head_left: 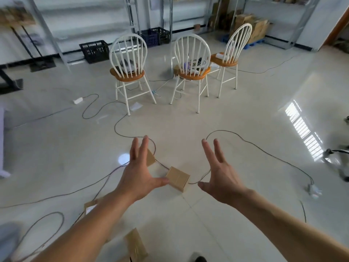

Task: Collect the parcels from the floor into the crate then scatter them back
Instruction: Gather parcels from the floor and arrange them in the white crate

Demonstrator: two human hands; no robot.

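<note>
Flat brown parcel (136, 244) nearest the lens, on pale floor tile, below and left of the square parcel (178, 178) mid-floor. No print visible on it.

Far left of the square parcel: labelled parcel (90, 207), half hidden under the left forearm. It has a white label, but the writing is too blurred to read.

Black crate (94, 51) far beyond and left, by the shelving, well apart from every parcel.

Left hand (139, 174) just left of the square parcel, palm down, fingers straight and splayed wide, gripping nothing. Thumb points at the parcel's left corner; contact cannot be told.

Fourth parcel (151, 157) up and left of the square one, partly hidden behind the left hand's fingers.

Square parcel lies flat on the tile between the two hands, with a taped seam across the top and no readable marking.

White chairs (194, 75) with orange seats stand well beyond it, three in a row.

Right hand (221, 178) just right of it, clear of it, fingers straight and spread wide, thumb out, holding nothing.

Dark cable (264, 150) loops over the floor to the right and runs in toward the square parcel.
</note>
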